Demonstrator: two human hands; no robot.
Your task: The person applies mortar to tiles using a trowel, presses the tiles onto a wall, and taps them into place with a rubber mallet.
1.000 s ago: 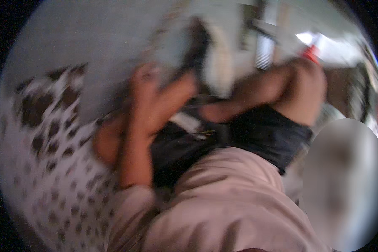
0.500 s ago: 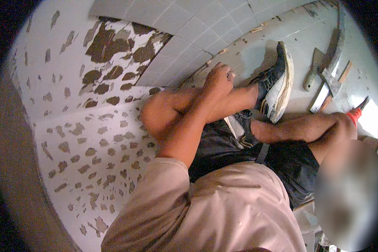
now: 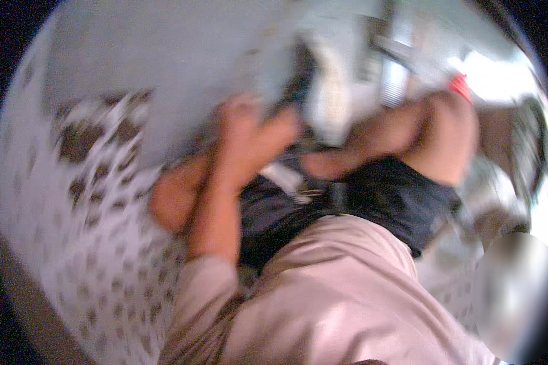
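Motion smears the whole head view. My left hand (image 3: 236,125) is raised above my bent left leg, close to the grey tiles (image 3: 182,67); its fingers blur together, and I cannot make out anything held. My right hand does not show. Beyond my left hand lies my dark shoe with a pale sole (image 3: 332,85). Near my right knee is a red thing (image 3: 460,86), perhaps a handle, too blurred to name.
On the left stands a white wall (image 3: 103,298) dotted with chipped grey-brown marks. Blurred tools, one with a pale blade (image 3: 394,79), lie on the floor beyond my legs. A brownish object (image 3: 499,137) is at the right.
The view has swung, so wall, tiles and tools sit further left and higher, now blurred. My left hand, earlier closed over the leg, has shifted left in the picture.
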